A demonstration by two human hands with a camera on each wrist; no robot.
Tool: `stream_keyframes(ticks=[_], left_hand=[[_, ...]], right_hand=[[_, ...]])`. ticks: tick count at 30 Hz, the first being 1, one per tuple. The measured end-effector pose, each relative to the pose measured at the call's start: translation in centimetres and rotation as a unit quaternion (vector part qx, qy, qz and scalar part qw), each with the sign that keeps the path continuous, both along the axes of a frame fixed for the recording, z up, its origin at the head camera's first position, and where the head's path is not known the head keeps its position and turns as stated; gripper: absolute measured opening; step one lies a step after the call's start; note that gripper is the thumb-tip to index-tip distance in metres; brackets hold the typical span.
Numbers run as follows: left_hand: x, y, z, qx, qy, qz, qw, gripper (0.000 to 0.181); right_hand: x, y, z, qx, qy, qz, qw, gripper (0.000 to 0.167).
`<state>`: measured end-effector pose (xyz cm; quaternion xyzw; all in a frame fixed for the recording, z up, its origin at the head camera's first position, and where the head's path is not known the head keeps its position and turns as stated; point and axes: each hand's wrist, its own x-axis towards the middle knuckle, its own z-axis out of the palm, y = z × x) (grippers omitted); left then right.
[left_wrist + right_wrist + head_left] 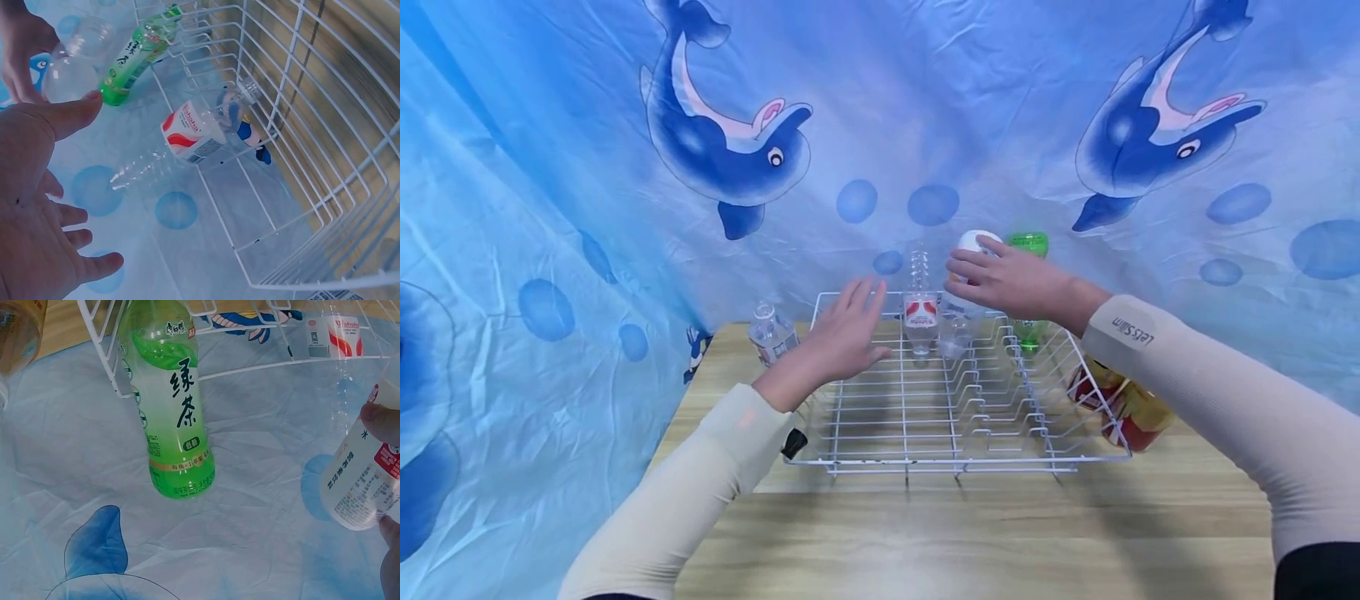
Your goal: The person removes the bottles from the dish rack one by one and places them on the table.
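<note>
My right hand (1003, 279) grips a bottle with a white label (356, 478), which stands neck down at the back of a white wire dish rack (940, 461). Fingers spread and holding nothing, my left hand (838, 337) hovers over the rack's left side. Between the hands, a clear bottle with a red-and-white label (921, 314) also stands upside down. To the right of the gripped bottle is a green tea bottle (175, 412), inverted against the rack's back. In the left wrist view, the gripped bottle looks clear and is partly hidden by my right hand.
Left of the rack stands another clear bottle (771, 332). Bottles with red and yellow labels (1138, 417) stand right of it, partly behind my right sleeve. The rack sits on a wooden table (895, 542), and a blue dolphin-print sheet (880, 108) hangs close behind.
</note>
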<state>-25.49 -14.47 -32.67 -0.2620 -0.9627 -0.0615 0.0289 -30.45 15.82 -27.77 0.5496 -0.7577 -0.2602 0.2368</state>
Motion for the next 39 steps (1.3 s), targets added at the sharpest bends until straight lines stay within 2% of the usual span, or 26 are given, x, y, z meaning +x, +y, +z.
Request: stream_keyframes(ticks=[5, 9, 14, 21, 23, 25, 27, 30, 32, 33, 35, 38, 39], left_hand=[[-1.3, 0.6, -0.5, 0.022, -0.005, -0.009, 0.9997, 0.104], [-1.8, 1.5, -1.3, 0.071, -0.019, -0.016, 0.9972, 0.104], [-1.8, 2.6, -1.8, 0.159, -0.047, -0.041, 0.9853, 0.107], [-1.8, 3.2, -1.4, 0.202, -0.051, -0.042, 0.9771, 0.107], [-2.0, 3.4, -1.4, 0.226, -0.05, -0.047, 0.9717, 0.106], [-2.3, 3.5, -1.5, 0.261, -0.052, -0.061, 0.9621, 0.101], [-2.5, 3.8, -1.7, 0.303, -0.059, -0.08, 0.9478, 0.094], [-2.8, 4.2, -2.0, 0.357, -0.076, -0.106, 0.9249, 0.079], [-2.9, 4.4, -2.1, 0.391, -0.098, -0.111, 0.9083, 0.072], [-2.9, 4.5, -2.0, 0.405, -0.11, -0.105, 0.9017, 0.069], [-2.8, 4.6, -2.0, 0.426, -0.128, -0.089, 0.8911, 0.069], [-2.5, 4.6, -1.7, 0.452, -0.147, -0.059, 0.8781, 0.077], [-2.5, 4.6, -1.6, 0.455, -0.146, -0.05, 0.8767, 0.08]], right_hand=[[0.3, -0.2, -0.2, -0.03, -0.051, -0.025, 0.998, 0.066], [0.6, -0.7, -1.0, -0.1, -0.11, -0.037, 0.9882, 0.073], [1.1, -1.2, -2.0, -0.205, -0.182, -0.03, 0.9614, 0.082], [1.1, -1.9, -2.3, -0.283, -0.234, -0.054, 0.9287, 0.081], [1.1, -2.3, -2.2, -0.3, -0.253, -0.061, 0.9179, 0.082], [1.3, -2.5, -2.3, -0.321, -0.279, -0.071, 0.9023, 0.083], [1.5, -2.7, -2.4, -0.342, -0.309, -0.087, 0.8831, 0.084], [1.8, -2.9, -2.7, -0.382, -0.363, -0.113, 0.8424, 0.083], [1.9, -2.9, -2.8, -0.404, -0.395, -0.127, 0.8152, 0.082], [1.9, -2.9, -2.9, -0.415, -0.41, -0.13, 0.8015, 0.081], [2.0, -3.0, -3.0, -0.432, -0.432, -0.132, 0.7809, 0.079], [2.0, -3.1, -3.0, -0.45, -0.45, -0.135, 0.7597, 0.077], [2.0, -3.1, -3.0, -0.456, -0.456, -0.135, 0.7525, 0.076]])
